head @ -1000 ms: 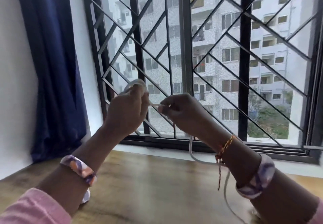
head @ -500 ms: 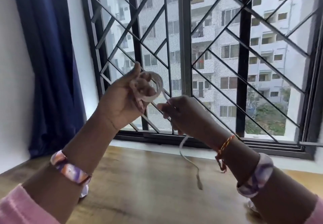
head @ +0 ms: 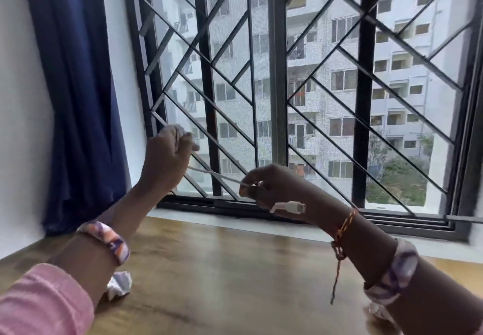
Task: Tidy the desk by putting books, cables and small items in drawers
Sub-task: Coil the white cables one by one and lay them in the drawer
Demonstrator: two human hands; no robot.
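Scene: A person winds a white charging cable [head: 214,175] in mid-air above a wooden tabletop [head: 235,269], before a barred window [head: 274,86].
Left hand: The left hand [head: 167,159], raised at far left, is closed around coils of the cable; how many turns it holds cannot be told.
Right hand: The right hand [head: 274,191], lower and to the right, pinches the cable, with the plug [head: 290,207] hanging just below its fingers.
Key relation: The taut stretch runs on a slant from the left hand down-right to the right hand; only a short tail looks left to wind, and the right hand is nearer that loose end.
Containers: No drawer is in view.
Also present: Crumpled paper [head: 119,285] lies on the near-left tabletop.
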